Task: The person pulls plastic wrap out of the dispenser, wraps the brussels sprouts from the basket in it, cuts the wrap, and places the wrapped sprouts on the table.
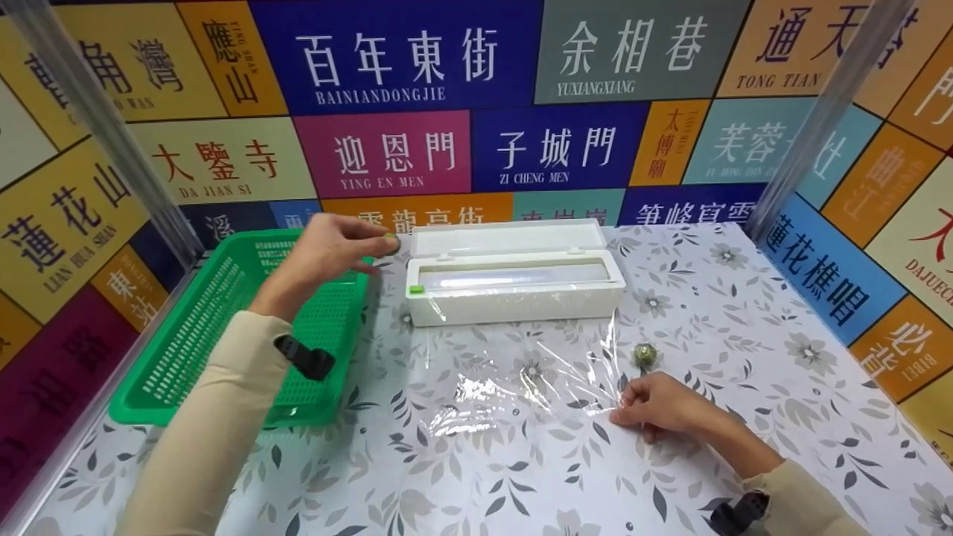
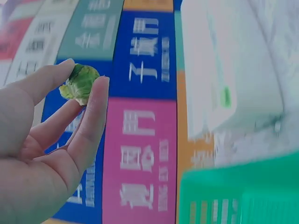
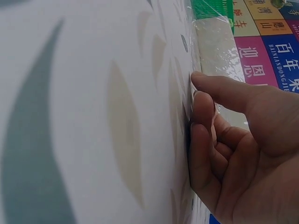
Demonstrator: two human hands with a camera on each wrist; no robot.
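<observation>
Between thumb and fingertips, my left hand [image 1: 327, 249] pinches a small green Brussels sprout [image 2: 81, 84], held up between the green basket [image 1: 223, 327] and the white cling film dispenser [image 1: 517, 305]. A clear sheet of cling film [image 1: 514, 380] stretches from the dispenser toward me over the tablecloth. Low at the table, my right hand [image 1: 663, 406] pinches the near right corner of that film, where creases run to its fingertips. Just beyond the right hand sits a round, shiny greenish ball [image 1: 644, 354].
The dispenser's lid [image 1: 510, 238] stands raised at the back, showing the film roll inside. A green slider [image 1: 416, 289] is on its left front edge. Behind the floral tablecloth [image 1: 715, 320] rises a wall of coloured panels with lettering [image 1: 402, 149].
</observation>
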